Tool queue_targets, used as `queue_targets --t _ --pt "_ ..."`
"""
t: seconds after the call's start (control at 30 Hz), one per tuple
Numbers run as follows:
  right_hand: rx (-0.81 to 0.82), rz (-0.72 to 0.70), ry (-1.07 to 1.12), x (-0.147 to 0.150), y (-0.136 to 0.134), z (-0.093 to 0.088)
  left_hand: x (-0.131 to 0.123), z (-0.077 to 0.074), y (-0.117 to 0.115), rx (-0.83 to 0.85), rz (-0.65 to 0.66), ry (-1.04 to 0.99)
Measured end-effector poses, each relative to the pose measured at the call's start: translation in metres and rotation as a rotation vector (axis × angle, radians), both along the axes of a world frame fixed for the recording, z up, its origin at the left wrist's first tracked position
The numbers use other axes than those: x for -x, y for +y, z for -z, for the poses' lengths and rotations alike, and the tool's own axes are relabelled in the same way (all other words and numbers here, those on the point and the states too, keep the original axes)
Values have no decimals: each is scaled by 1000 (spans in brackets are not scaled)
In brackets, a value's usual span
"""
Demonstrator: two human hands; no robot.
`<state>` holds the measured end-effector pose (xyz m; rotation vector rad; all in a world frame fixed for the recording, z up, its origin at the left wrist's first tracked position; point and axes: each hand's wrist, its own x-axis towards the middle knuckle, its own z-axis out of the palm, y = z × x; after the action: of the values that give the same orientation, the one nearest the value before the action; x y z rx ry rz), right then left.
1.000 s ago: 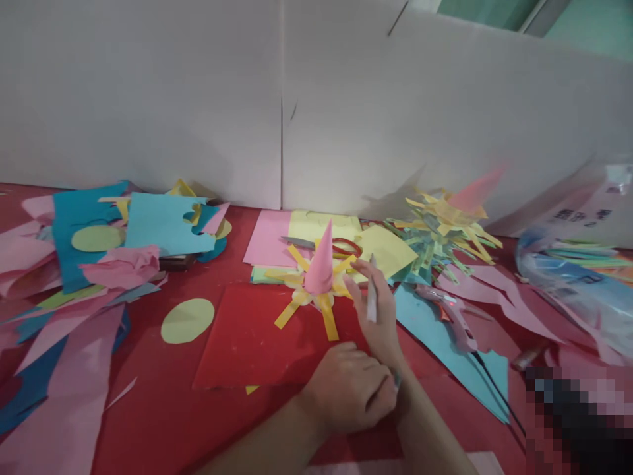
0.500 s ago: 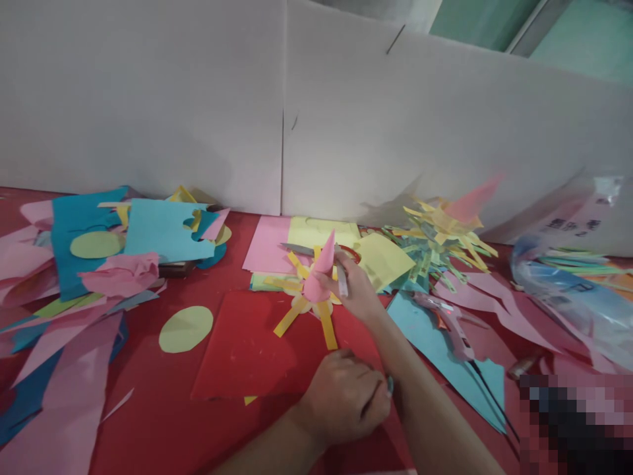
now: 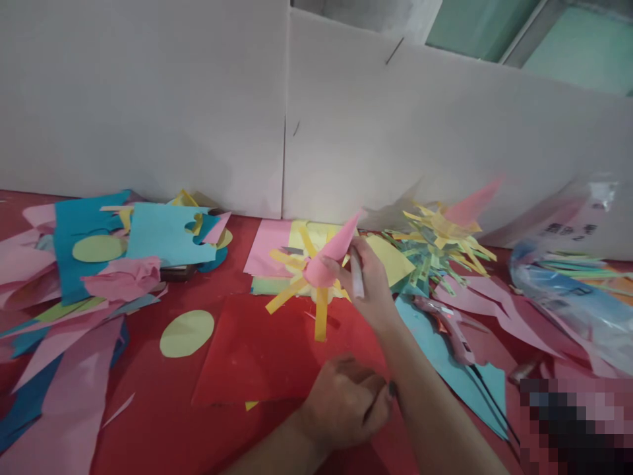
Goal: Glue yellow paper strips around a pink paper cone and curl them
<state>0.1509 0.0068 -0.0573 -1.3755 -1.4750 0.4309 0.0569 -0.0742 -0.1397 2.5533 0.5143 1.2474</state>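
My right hand [image 3: 366, 282] grips a pink paper cone with yellow strips fanned from its base [image 3: 324, 264] and holds it tilted a little above the red sheet [image 3: 247, 356]. A white stick-like tool [image 3: 357, 280] is pinched between the same hand's fingers. My left hand [image 3: 346, 402] rests curled into a loose fist on the red sheet near the front; what it holds, if anything, is hidden. A second pink cone with yellow strips [image 3: 457, 221] lies at the back right.
Piles of pink, blue and yellow paper scraps [image 3: 84, 264] cover the left. A yellow-green paper oval [image 3: 186, 334] lies on the red table. A pink glue gun [image 3: 448, 323] rests on blue paper at right. A plastic bag of paper [image 3: 568, 290] sits far right. White boards stand behind.
My right hand reached forward, took hold of the pink cone and lifted it off the sheet, tilting its tip to the right. My left hand stayed put.
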Motion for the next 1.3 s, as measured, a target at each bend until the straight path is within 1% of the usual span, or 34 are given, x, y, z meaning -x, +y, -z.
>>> queue_targets --t 0.07,0.2,0.3,0.4,0.63,0.8,0.9,1.0,1.1,1.2,1.23,1.3 --pt "27 -3 -28 -2 1 5 -1 -1 0 -3 -23 -22" --pt "62 11 -48 -7 3 23 -3 -1 1 32 -85 -79" --pt "89 -3 -40 -10 5 32 -3 0 1 51 -98 -91" --pt "105 -25 -31 -12 6 35 -4 -1 1 54 -106 -84" --pt "122 -26 -39 -11 9 40 -4 -1 0 60 -123 -90" --pt "129 -56 118 -13 8 42 -4 0 1 62 -148 -71" --pt "123 -13 191 -16 1 40 -5 0 1 50 -187 -55" --pt "85 65 241 -18 -13 36 -7 1 1 53 -247 -25" --pt "35 201 303 -18 -30 37 -9 4 -1 80 -298 37" --pt "33 372 340 -19 -43 44 -11 8 -4 110 -349 122" --pt "59 386 345 -20 -47 48 -12 9 -4 120 -370 149" --pt "90 360 356 -20 -53 57 -13 10 -5 134 -407 183"
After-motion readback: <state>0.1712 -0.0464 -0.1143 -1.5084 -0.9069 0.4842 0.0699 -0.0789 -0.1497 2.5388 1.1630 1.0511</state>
